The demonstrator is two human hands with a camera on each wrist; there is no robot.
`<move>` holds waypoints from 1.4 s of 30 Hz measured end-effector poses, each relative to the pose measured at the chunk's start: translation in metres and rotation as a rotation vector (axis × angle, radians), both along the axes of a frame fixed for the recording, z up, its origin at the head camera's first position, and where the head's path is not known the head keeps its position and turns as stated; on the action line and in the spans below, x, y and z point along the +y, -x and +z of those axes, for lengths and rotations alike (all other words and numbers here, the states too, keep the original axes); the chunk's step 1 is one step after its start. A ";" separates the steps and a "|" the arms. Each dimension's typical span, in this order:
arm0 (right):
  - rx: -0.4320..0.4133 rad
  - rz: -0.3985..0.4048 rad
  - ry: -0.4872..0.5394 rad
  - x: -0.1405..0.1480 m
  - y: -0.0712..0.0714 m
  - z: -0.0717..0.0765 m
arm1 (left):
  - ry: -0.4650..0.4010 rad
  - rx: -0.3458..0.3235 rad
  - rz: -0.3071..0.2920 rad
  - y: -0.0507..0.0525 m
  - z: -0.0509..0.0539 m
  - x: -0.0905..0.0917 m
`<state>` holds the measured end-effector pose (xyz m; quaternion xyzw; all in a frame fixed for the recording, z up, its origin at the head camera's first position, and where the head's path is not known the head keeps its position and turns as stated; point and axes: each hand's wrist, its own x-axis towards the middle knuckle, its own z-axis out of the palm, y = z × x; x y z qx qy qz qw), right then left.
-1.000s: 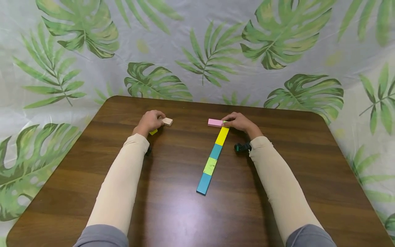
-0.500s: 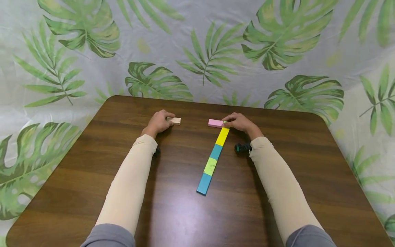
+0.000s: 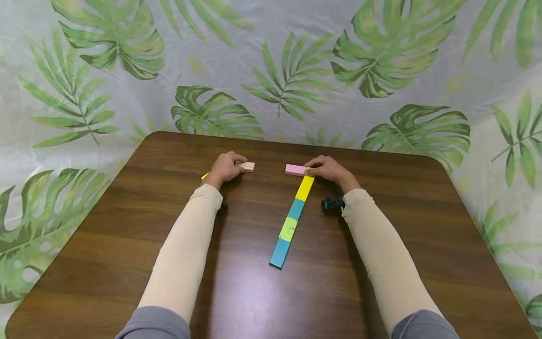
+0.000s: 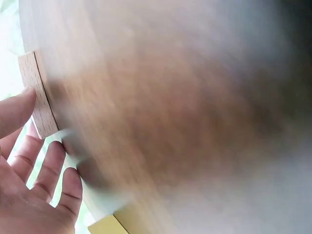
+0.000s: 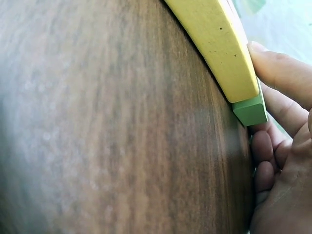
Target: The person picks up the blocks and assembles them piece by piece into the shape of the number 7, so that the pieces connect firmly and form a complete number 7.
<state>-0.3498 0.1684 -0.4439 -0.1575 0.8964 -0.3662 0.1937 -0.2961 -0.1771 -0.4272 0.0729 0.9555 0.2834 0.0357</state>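
Note:
My left hand [image 3: 226, 168] pinches a plain wooden block [image 3: 249, 166] between thumb and fingers, low over the table's far part. In the left wrist view, the thumb lies on the block's near face. My right hand [image 3: 330, 169] holds a green block [image 5: 251, 113] at the far end of a row of blocks, its thumb close to the adjoining yellow block [image 3: 305, 187]. A pink block [image 3: 295, 169] extends leftward from that end. Nearer along the row lie a teal block [image 3: 296, 208], a lime block [image 3: 288, 229] and another teal block [image 3: 280, 253].
Another yellow block [image 3: 205, 176] lies on the brown wooden table [image 3: 254, 301] just left of my left hand, mostly hidden by it. A leaf-print cloth [image 3: 271, 70] hangs behind the table's far edge.
My left hand has slid rightward with the wooden block, closer to the pink block and away from the loose yellow one. The right hand and the row have stayed in place.

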 end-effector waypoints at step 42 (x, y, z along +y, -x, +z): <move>0.043 -0.007 0.011 0.000 -0.004 -0.003 | -0.018 -0.028 -0.132 0.023 -0.006 0.077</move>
